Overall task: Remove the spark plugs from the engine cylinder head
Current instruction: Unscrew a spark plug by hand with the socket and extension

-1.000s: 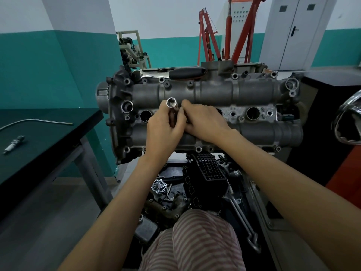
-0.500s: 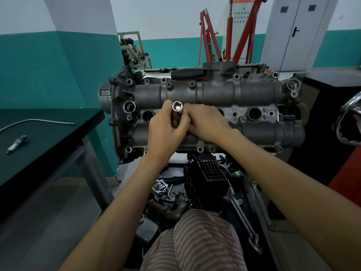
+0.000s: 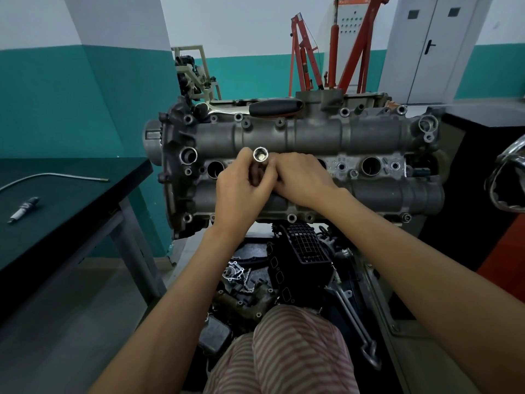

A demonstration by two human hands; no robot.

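The grey cylinder head (image 3: 312, 137) stands on its side in front of me, with a row of round plug wells across its middle. A silver spark plug socket (image 3: 260, 158) sticks out of a well toward me, its open end showing. My left hand (image 3: 241, 191) grips the socket's shaft. My right hand (image 3: 301, 180) curls round the same shaft from the right. One empty well (image 3: 215, 169) lies left of my hands, another empty well (image 3: 371, 166) to the right. A removed spark plug (image 3: 23, 209) lies on the dark table (image 3: 71, 200) at the left.
A ratchet with a black handle (image 3: 274, 107) rests on top of the head. A thin bent metal rod (image 3: 51, 177) lies on the table. Engine parts and a wrench (image 3: 358, 322) lie below the head. A red engine crane (image 3: 332, 46) stands behind.
Both hands stay wrapped on the socket and have shifted slightly around it. The view has drifted a little, so the engine sits further right in the frame.
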